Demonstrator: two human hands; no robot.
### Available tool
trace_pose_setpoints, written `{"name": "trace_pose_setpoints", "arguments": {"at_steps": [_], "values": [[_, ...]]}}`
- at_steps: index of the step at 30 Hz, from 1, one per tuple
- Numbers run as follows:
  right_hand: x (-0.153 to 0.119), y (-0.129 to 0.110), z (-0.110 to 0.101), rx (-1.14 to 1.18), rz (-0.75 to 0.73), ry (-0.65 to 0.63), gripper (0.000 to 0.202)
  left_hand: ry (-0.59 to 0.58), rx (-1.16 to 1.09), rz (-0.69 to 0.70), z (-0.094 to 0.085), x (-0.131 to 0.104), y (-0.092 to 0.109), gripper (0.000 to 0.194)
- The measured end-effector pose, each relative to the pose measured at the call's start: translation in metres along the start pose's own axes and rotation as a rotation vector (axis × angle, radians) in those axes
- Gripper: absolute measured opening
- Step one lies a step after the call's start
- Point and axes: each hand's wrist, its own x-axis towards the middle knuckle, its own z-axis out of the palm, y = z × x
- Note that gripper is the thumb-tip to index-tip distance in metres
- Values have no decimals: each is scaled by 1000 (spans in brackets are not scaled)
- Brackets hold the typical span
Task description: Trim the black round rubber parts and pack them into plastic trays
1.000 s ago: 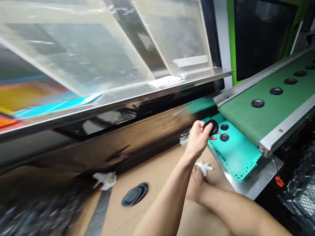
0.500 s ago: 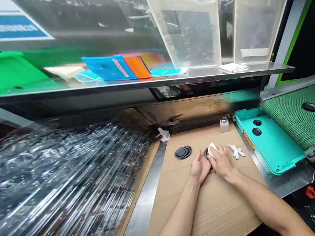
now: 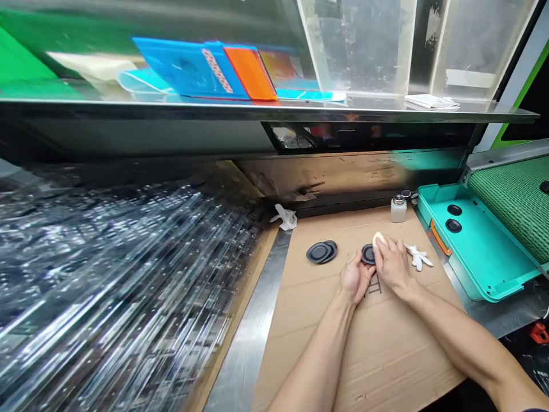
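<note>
My left hand [image 3: 357,278] grips a round black disc [image 3: 368,254] by its lower left edge, above the cardboard sheet [image 3: 317,320]. Closed on a cream-coloured pad [image 3: 378,238], my right hand [image 3: 392,264] is at the disc's right side, with the pad by the upper right edge. Two more black discs [image 3: 318,252] overlap on the cardboard, left of my hands. A white glove [image 3: 418,257] lies just right of my right hand.
A small bottle [image 3: 398,209] stands at the cardboard's back edge. Another white glove [image 3: 285,217] lies at back left. The teal tray [image 3: 493,252] on the right holds two black parts beside a green conveyor [image 3: 514,189]. Clear plastic wrap [image 3: 141,286] covers the left side.
The camera view has shifted. The pad has moved off the middle of the disc towards its upper right edge, so more of the disc's face shows.
</note>
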Motion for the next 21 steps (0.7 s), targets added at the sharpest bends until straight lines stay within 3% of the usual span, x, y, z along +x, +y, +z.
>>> {"name": "trace_pose_setpoints", "arguments": {"at_steps": [3, 8, 12, 16, 21], "values": [[3, 3, 2, 18, -125, -50, 42, 1, -4, -13, 1, 0, 0, 22], [18, 28, -2, 89, 136, 82, 40, -3, 45, 39, 2, -2, 3, 16], [14, 34, -9, 243, 104, 196, 52, -42, 27, -29, 4, -4, 8, 25], [8, 32, -19, 248, 15, 34, 36, -74, 34, -40, 6, -5, 7, 30], [6, 33, -29, 267, 39, -97, 30, -70, 42, -13, 8, -9, 3, 36]]}}
